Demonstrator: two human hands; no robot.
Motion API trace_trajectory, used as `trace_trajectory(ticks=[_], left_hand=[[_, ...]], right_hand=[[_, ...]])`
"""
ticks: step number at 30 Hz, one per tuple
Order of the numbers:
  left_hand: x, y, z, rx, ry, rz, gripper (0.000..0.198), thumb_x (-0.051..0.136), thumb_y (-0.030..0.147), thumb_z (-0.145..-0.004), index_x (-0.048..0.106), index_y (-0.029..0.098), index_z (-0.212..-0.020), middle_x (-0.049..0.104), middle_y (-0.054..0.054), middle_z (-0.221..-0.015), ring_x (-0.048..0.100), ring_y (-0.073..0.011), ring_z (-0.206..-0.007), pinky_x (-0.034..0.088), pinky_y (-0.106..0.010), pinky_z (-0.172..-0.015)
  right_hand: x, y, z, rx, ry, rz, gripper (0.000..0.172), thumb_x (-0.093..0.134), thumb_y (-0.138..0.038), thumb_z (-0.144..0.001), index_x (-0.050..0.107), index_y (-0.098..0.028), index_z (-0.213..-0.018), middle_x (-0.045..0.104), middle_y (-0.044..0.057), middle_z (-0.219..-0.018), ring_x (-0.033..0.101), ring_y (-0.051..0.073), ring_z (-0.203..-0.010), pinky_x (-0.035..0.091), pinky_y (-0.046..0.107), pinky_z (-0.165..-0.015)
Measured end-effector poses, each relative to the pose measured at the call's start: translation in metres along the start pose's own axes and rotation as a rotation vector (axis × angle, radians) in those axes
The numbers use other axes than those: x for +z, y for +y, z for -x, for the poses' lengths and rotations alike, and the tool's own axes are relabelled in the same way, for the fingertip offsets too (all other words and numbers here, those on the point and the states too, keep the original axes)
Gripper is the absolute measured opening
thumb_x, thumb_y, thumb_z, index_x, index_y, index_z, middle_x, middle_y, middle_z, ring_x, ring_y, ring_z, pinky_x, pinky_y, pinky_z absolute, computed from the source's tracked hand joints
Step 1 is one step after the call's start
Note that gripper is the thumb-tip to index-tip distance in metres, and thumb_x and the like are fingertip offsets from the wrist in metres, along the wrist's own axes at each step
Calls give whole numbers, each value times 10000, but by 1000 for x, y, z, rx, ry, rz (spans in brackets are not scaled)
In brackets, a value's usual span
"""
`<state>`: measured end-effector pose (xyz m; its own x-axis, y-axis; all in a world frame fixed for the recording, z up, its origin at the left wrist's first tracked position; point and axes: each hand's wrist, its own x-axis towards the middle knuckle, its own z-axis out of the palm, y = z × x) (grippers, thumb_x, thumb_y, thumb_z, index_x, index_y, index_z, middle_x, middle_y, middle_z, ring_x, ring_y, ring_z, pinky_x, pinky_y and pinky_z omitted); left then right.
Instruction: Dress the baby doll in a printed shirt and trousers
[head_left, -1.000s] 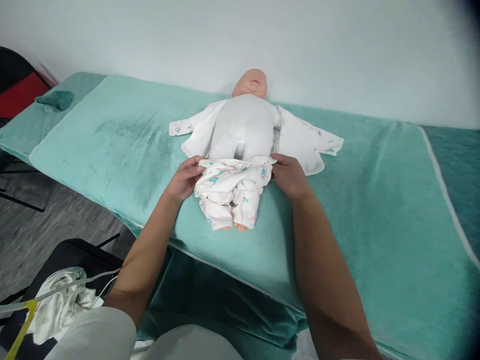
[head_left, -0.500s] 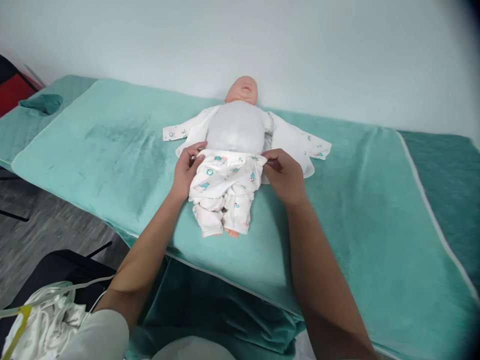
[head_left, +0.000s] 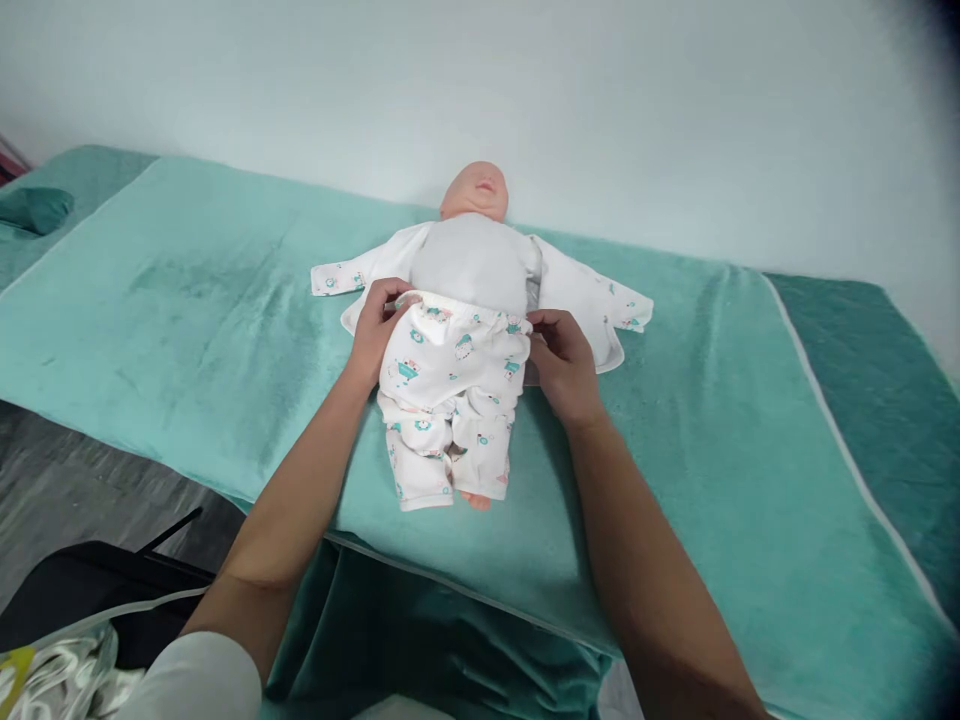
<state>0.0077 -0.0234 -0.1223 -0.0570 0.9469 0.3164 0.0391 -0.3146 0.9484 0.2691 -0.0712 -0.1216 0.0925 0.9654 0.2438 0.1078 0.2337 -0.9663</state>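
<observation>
A baby doll [head_left: 475,255] lies on its back on a teal towel [head_left: 210,310], head toward the wall. White printed trousers [head_left: 448,400] cover its legs up to the belly. My left hand [head_left: 377,325] pinches the waistband at the doll's left-of-frame hip. On the other side, my right hand [head_left: 561,362] grips the same waistband. An open white printed shirt [head_left: 592,300] is spread under the doll's white torso, sleeves out to both sides. One small foot [head_left: 475,500] shows below the trouser cuffs.
The towel covers a padded table [head_left: 885,400] against a pale wall. A folded teal cloth [head_left: 34,208] lies at the far left. A black chair [head_left: 90,590] with white fabric and clear plastic [head_left: 52,680] stands at the lower left, over grey flooring.
Both hands have drawn the trousers' waistband up from the doll's hips to its belly, smoothing out the bunched fabric. The view has shifted slightly left.
</observation>
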Motion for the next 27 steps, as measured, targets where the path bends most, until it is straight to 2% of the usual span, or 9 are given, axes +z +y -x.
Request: trace_trajectory(ticks=[5,10,12,14,16,19,22,24,27], left_hand=[[-5,-1,1,165,-72,-138,363,763,604,-871,669,257,-921,666,-74,-1280,615,-235,-1228,514,-368,-939],[-1,-1,-8,190,-46,-187,396,638,641,-956,581,251,-923,714,-49,-1096,655,-194,-1025,507,-353,-916],[2,-4,-22,170,11,-233,442,612,694,-949,552,257,-938,670,-18,-922,621,-179,-854,484,-336,-823],[6,-12,-38,168,81,-259,493,623,743,-915,531,259,-933,560,12,-783,548,-167,-736,444,-329,-762],[11,-22,-53,162,153,-225,522,654,759,-884,520,255,-915,481,23,-740,499,-160,-706,421,-324,-757],[15,-36,-64,74,215,-133,511,700,723,-875,510,248,-872,455,23,-734,462,-155,-706,412,-314,-758],[14,-36,-62,6,153,-97,468,730,670,-881,535,246,-847,487,22,-731,458,-153,-699,417,-306,-742],[13,-27,-57,41,85,-108,430,720,653,-895,586,246,-864,563,2,-803,516,-161,-754,442,-305,-759],[16,-4,-48,174,-30,-166,383,746,619,-887,649,251,-938,654,-49,-1070,614,-205,-1035,495,-323,-905]], right_hand=[[-8,5,-6,-237,-139,68,290,777,-488,-907,623,-247,-952,571,43,-1091,577,184,-1013,534,317,-847],[-5,5,-16,-395,-69,205,327,743,-517,-951,608,-227,-883,588,79,-1215,578,242,-1194,513,421,-993],[-3,4,-24,-367,-40,219,384,715,-571,-957,584,-220,-874,625,68,-1156,611,219,-1081,527,386,-900],[-2,5,-38,-274,34,257,440,714,-630,-933,565,-222,-864,627,31,-949,582,175,-844,499,331,-736],[0,10,-54,-156,108,255,498,742,-682,-877,535,-230,-845,537,-13,-748,479,145,-667,420,294,-611],[5,19,-72,-54,101,150,556,739,-739,-834,481,-247,-842,467,-31,-679,424,140,-604,360,279,-548],[9,21,-75,-88,85,171,503,706,-712,-886,513,-248,-883,518,-9,-759,486,153,-677,437,294,-618],[9,18,-71,-144,91,227,454,689,-680,-920,553,-247,-908,579,17,-859,564,176,-800,509,316,-728],[9,12,-69,-254,66,266,438,657,-680,-946,579,-250,-915,650,65,-1146,629,229,-1099,557,372,-930]])
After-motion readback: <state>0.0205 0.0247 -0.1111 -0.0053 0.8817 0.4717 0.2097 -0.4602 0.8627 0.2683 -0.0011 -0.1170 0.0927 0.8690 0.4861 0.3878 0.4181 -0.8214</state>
